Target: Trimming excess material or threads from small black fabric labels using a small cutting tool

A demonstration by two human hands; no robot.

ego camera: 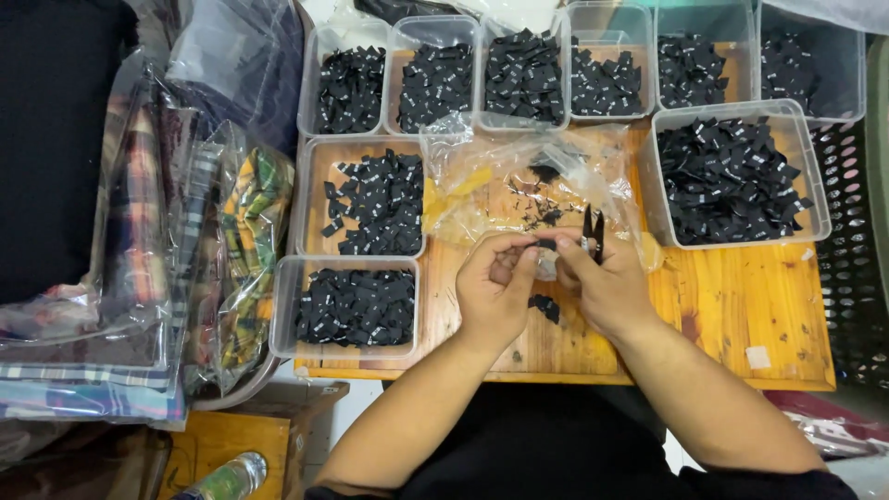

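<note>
- Left hand (495,287): fingers pinched shut on a small black label (546,244), its long axis lying left-right.
- Right hand (607,282): fingers closed around black snips (593,230), blades pointing toward the desk's (741,306) far edge.

forearms: bare | sleeves: black, short | lap: black garment

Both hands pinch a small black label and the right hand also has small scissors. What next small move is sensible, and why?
Probably snip: the left hand and right hand pinch one black label between them, with the scissors right beside it.
</note>
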